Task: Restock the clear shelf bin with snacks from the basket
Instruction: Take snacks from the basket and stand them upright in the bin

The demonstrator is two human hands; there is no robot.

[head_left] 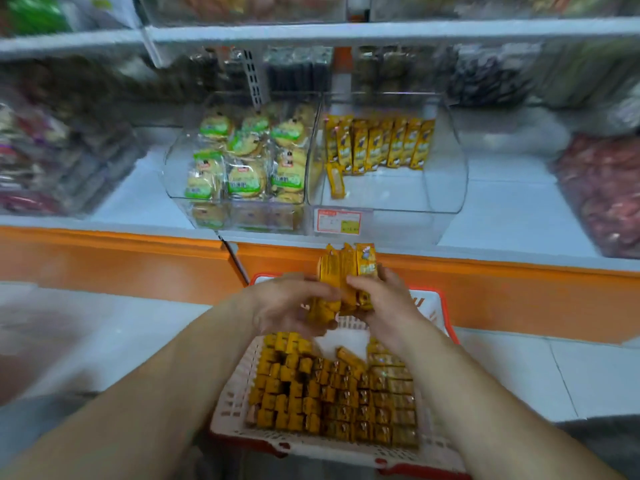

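Note:
A white and red basket (235, 393) sits low in front of me, packed with several rows of yellow snack packs (332, 389). Above it, my left hand (287, 304) and my right hand (384, 299) together grip a bunch of yellow snack packs (346, 271), held upright below the shelf edge. On the shelf stands the clear bin (446, 168); a row of the same yellow packs (381, 143) stands at its back and one pack (336, 181) lies loose at its left. The front part of the bin floor is bare.
Left of it is a clear bin of round green-labelled biscuits (242, 161). A red price tag (337, 221) is on the bin front. An orange shelf edge (138, 251) runs across. Blurred snack bins fill both sides and the upper shelf.

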